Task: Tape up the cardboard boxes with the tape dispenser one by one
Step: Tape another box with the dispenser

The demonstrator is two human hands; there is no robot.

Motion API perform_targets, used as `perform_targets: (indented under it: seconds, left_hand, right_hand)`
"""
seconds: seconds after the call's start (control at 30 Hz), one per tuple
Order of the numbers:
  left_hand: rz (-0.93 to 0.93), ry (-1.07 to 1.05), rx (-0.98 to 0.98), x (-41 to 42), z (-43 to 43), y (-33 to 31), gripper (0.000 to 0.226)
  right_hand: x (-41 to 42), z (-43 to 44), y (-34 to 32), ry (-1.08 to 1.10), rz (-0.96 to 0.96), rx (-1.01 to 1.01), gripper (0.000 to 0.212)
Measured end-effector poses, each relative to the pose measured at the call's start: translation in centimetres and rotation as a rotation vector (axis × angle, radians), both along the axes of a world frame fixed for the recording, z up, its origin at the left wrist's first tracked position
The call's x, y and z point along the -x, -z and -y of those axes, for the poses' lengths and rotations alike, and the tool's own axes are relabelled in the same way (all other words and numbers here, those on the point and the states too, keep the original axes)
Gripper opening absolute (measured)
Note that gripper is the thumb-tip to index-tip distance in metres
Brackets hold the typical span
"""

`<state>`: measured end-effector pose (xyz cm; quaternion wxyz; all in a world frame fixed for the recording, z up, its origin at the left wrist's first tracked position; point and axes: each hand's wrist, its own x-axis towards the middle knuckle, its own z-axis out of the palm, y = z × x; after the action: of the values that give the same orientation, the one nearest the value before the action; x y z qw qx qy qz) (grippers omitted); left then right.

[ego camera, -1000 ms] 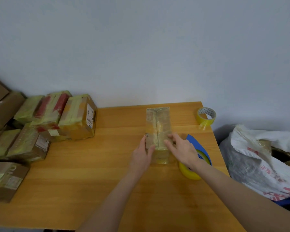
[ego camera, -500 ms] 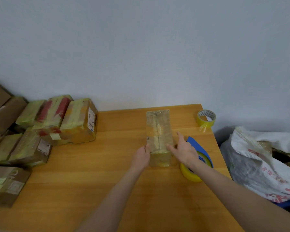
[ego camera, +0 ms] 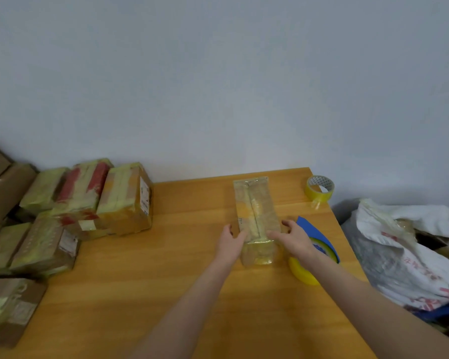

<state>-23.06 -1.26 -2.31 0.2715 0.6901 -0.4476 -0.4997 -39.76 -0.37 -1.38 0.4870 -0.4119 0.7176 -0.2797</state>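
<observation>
Table [ego camera: 182, 294]: wood or wood-look top, orange-brown, smooth, faint satin sheen with visible grain lines.
Cardboard box [ego camera: 254, 211]: brown card wrapped in clear yellowish tape, glossy, slightly wrinkled along the centre seam.
Stacked boxes [ego camera: 125, 200]: matt brown cardboard, banded in shiny yellow-green and red tape, with white paper labels.
Tape dispenser [ego camera: 319, 244]: blue plastic, smooth, matt; its roll yellow and glossy.
Spare tape roll [ego camera: 319, 190]: translucent yellow film, shiny.
Sack [ego camera: 410, 257]: white woven plastic, crumpled, dull.
Wall [ego camera: 218, 73]: painted, matt.
</observation>
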Motion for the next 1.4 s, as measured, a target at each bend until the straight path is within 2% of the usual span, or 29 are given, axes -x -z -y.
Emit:
perform_targets:
  seconds: [0.1,0.17,0.23,0.4,0.57,0.73,0.87,1.1,1.3,1.4]
  left_hand:
    - [-0.079,0.050,0.010,0.1,-0.6,-1.0,0.041]
    - [-0.075,0.005,0.081,-0.4,-0.5,-2.0,0.036]
    - [-0.040,-0.053,0.175,-1.5,-0.5,-3.7,0.037]
    - [0.088,-0.152,0.378,-6.0,-0.6,-8.2,0.047]
    - [0.220,-0.261,0.495,-12.9,1.4,-11.9,0.054]
    - [0.283,-0.349,0.590,-21.2,3.2,-15.3,0.055]
    - [0.225,-0.412,0.603,-29.8,4.9,-16.3,0.053]
    - [0.166,-0.364,0.577,-43.4,9.0,-16.8,0.038]
    - [0.200,-0.253,0.417,-48.3,11.2,-14.3,0.044]
    - [0.211,-0.198,0.399,-49.4,11.0,-13.3,0.046]
  right_hand:
    - [-1.3,0.5,-0.5,-0.001,-0.066,0.020,0.056]
    - [-2.5,1.2,-1.3,-0.009,-0.143,0.062,0.050]
    - [-4.1,1.8,-2.5,-0.023,-0.144,0.144,0.047]
    - [-9.4,3.2,-5.6,-0.029,0.041,0.386,0.043]
    - [-16.2,5.5,-9.7,-0.056,0.191,0.444,0.041]
    - [-25.2,7.8,-12.7,-0.112,0.207,0.494,0.044]
    - [-33.8,9.4,-13.6,-0.131,0.182,0.507,0.048]
    - [-46.8,12.6,-14.6,-0.097,0.098,0.484,0.053]
    - [-51.0,13.5,-13.1,-0.167,-0.023,0.394,0.055]
    - [-51.6,13.3,-12.7,-0.160,-0.046,0.369,0.053]
